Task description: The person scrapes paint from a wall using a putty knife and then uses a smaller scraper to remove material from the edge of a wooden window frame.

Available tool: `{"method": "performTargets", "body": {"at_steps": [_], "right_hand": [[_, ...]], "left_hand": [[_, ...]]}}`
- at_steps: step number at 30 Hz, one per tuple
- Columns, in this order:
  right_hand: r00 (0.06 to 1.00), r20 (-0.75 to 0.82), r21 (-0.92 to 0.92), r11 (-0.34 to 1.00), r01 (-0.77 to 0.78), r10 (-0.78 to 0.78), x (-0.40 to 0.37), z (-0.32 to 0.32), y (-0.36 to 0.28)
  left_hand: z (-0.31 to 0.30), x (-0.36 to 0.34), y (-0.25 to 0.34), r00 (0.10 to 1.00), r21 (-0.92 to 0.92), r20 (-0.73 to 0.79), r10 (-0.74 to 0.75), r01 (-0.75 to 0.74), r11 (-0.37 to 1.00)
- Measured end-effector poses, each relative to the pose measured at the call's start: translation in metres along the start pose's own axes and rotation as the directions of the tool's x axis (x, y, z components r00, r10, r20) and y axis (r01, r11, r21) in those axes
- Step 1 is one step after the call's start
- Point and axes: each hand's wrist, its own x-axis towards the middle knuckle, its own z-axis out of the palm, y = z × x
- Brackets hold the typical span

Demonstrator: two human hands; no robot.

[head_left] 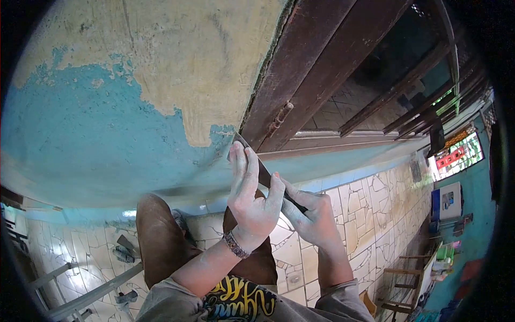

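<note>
A long knife [262,173] with a dark metal blade slants across the middle of the view, its tip at the wall beside the wooden frame. My right hand [313,216] is wrapped round its handle at the lower end. Dusted with pale powder, my left hand [250,196] presses its fingers together along the blade near the tip. The wall's blue paint [118,145] has come off in a ragged patch, baring a cream surface [188,70] above. A small blue remnant [222,130] borders the tip.
A dark wooden window frame [311,70] with a metal bolt [280,118] adjoins the wall at right. Below lies a floor of irregular tiles [370,204]. Metal rails [96,290] stand at lower left, a wooden rack [402,284] at lower right. My knees [158,231] are close to the wall.
</note>
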Motion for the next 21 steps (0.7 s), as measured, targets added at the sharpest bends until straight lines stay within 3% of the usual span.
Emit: {"method": "performTargets", "body": {"at_steps": [5, 8, 11, 14, 18, 21], "right_hand": [[0.999, 0.025, 0.016, 0.999, -0.031, 0.030, 0.005, 0.001, -0.001], [0.986, -0.058, 0.041, 0.986, 0.161, -0.159, 0.008, 0.007, 0.009], [0.997, 0.043, 0.035, 0.997, -0.064, 0.063, 0.005, -0.006, -0.005], [0.998, 0.000, 0.025, 0.998, 0.064, -0.065, 0.010, -0.004, -0.003], [0.999, 0.044, 0.044, 0.998, -0.034, 0.032, 0.007, -0.001, -0.002], [0.998, -0.013, 0.068, 0.995, 0.069, -0.068, 0.008, -0.002, 0.009]], "left_hand": [[-0.003, 0.004, 0.002, 1.000, 0.067, -0.011, -0.001, 0.002, 0.998], [-0.002, 0.006, 0.001, 1.000, 0.075, -0.028, 0.011, -0.009, 0.997], [0.004, -0.001, 0.005, 1.000, 0.072, -0.003, -0.019, 0.019, 0.997], [0.005, 0.002, 0.005, 0.999, 0.086, -0.041, -0.013, 0.017, 0.996], [0.006, 0.000, 0.001, 0.998, 0.097, -0.055, 0.010, -0.005, 0.995], [0.007, 0.003, 0.005, 0.999, 0.101, -0.045, -0.008, 0.013, 0.995]]}}
